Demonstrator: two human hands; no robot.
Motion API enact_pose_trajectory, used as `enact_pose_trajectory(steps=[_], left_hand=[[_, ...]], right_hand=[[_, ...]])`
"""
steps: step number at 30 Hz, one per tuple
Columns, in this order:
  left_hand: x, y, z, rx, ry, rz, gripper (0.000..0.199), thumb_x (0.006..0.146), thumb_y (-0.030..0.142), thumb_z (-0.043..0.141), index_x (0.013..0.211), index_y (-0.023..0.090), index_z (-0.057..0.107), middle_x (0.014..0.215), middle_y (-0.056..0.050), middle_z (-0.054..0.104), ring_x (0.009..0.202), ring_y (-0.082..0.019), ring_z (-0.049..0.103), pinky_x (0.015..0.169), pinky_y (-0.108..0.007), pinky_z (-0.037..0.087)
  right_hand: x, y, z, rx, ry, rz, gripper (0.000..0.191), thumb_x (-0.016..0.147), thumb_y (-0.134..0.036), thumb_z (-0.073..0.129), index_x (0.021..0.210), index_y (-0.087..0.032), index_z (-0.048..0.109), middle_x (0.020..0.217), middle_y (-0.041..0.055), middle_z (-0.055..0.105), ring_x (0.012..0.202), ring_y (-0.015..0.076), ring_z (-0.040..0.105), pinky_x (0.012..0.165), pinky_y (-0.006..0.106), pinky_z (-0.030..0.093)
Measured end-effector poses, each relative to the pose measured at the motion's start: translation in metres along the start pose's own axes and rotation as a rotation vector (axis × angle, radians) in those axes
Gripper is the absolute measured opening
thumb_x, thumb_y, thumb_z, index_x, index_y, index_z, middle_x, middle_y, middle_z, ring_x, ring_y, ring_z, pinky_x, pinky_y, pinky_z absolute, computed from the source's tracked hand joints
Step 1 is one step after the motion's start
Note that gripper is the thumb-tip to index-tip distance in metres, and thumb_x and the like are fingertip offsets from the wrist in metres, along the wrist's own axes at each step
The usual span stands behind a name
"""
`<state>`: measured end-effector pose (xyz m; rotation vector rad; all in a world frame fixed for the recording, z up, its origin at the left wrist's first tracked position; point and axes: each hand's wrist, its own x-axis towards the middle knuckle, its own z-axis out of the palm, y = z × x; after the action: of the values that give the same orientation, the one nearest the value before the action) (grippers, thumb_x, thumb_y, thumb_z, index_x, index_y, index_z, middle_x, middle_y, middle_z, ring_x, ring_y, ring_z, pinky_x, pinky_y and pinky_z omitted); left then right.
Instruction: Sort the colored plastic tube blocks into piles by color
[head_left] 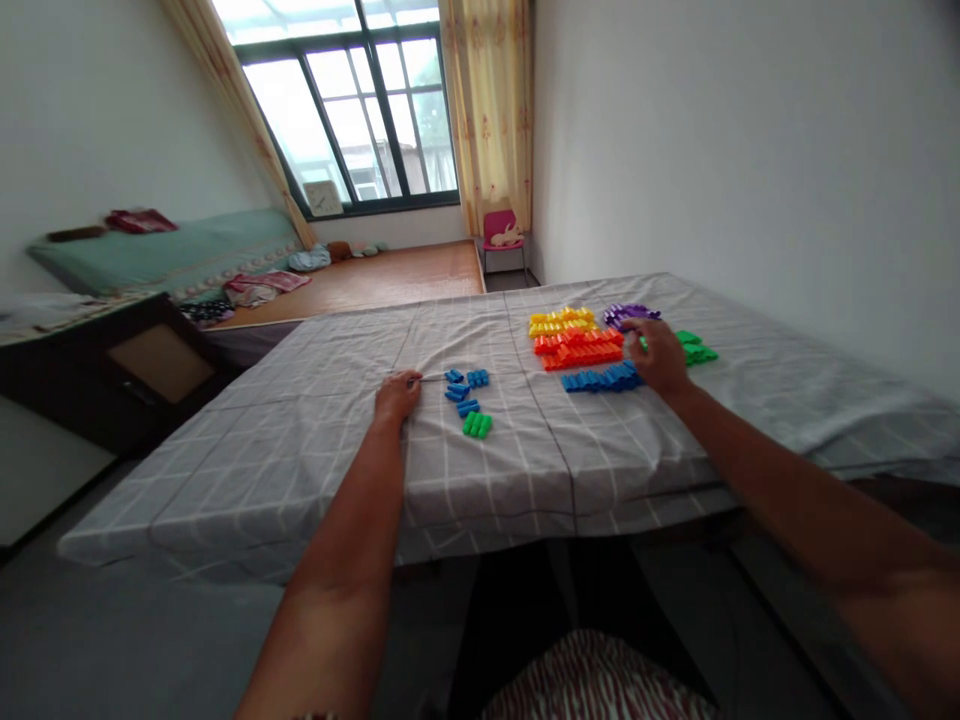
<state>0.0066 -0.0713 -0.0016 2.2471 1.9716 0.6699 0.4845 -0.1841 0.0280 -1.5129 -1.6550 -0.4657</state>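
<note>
My left hand point(397, 396) rests on the cloth with fingers closed on a thin, light, stick-like thing point(433, 379) that points toward several small blue plastic pieces point(457, 392). Nearer to me sits a small green group point(477, 425). My right hand point(657, 356) is at the sorted rows, its fingers bent in a pinch just in front of the purple pieces point(621, 315); what they hold, if anything, is hidden. Around it lie rows of orange-red pieces point(577, 348), yellow pieces point(562, 321), blue pieces point(600, 378) and green pieces point(697, 348), the last partly behind the hand.
A grey checked cloth point(315, 440) covers the table in front of me. White wall point(750, 150) runs along the right. Beyond are a low wooden platform point(405, 272), a pink chair point(499, 228) and a window point(352, 110). A dark cabinet point(97, 375) stands at left.
</note>
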Motion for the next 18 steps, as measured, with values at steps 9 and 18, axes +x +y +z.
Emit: enact_pose_trajectory(steps=[9, 18], left_hand=[[-0.003, 0.000, -0.003, -0.031, -0.010, -0.001, 0.034, 0.084, 0.027, 0.047, 0.109, 0.024, 0.069, 0.120, -0.003, 0.066, 0.112, -0.019, 0.057, 0.096, -0.029, 0.043], [0.002, -0.002, -0.008, -0.008, -0.017, 0.005, 0.034, 0.084, 0.030, 0.046, 0.109, 0.026, 0.070, 0.118, -0.002, 0.068, 0.110, -0.021, 0.060, 0.093, -0.029, 0.046]], right_hand=[[-0.009, -0.208, 0.058, 0.455, -0.735, -0.809, 0.031, 0.091, -0.022, 0.050, 0.120, -0.025, 0.062, 0.123, 0.0047, 0.063, 0.105, 0.0178, 0.057, 0.096, 0.034, 0.042], [0.008, -0.185, 0.061, 0.528, -0.745, -0.463, 0.025, 0.075, -0.028, 0.073, 0.098, -0.018, 0.070, 0.099, 0.0027, 0.064, 0.075, 0.0120, 0.057, 0.070, 0.023, 0.047]])
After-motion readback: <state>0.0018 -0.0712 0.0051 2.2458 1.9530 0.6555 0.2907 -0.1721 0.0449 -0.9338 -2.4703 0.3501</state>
